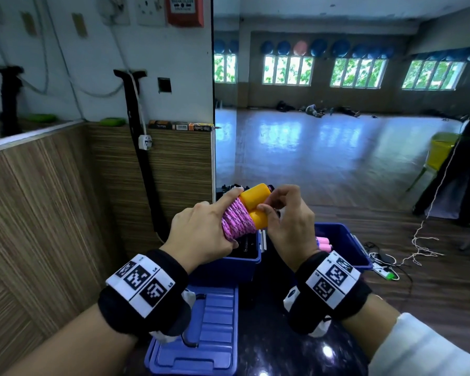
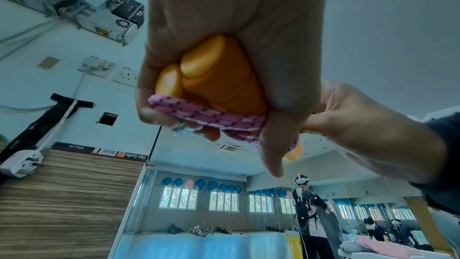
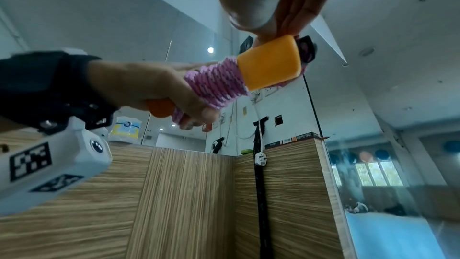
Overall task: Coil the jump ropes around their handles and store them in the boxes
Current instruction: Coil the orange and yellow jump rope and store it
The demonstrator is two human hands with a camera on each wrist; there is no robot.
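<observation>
jump rope (image 1: pixel 238 221) held up in both hands at about 12 o'clock from the wrists, above the blue boxes; pink braided cord wound in tight turns round the two orange handles (image 1: pixel 254 204), which lie side by side as one bundle; left hand (image 1: pixel 201 232) clamped round the coiled part, index finger laid along the top of the turns, thumb under; left wrist view shows the butt ends of both handles (image 2: pixel 211 78) in the palm with cord across the fingers; right hand (image 1: pixel 285 221) pinching at the free handle ends, thumb and fingertips curled on the orange; right wrist view shows a short pink bit with a dark end (image 3: pixel 307 50) sticking out past the handle (image 3: pixel 270 62), looks like the tail; coil judged nearly done, only the tail left to tuck or lock; not stored yet; left blue box (image 1: pixel 244 256) at 6 o'clock of the bundle, open, dark contents i cannot make out; right blue box (image 1: pixel 345 240) at 4 o'clock, open, pink handles (image 1: pixel 323 244) inside, so likely one rope is in already; blue lid (image 1: pixel 212 335) lying flat nearer the body at 6 o'clock; left to do: secure tail, drop bundle into a box; whether more ropes wait, cannot tell; lids maybe after
</observation>
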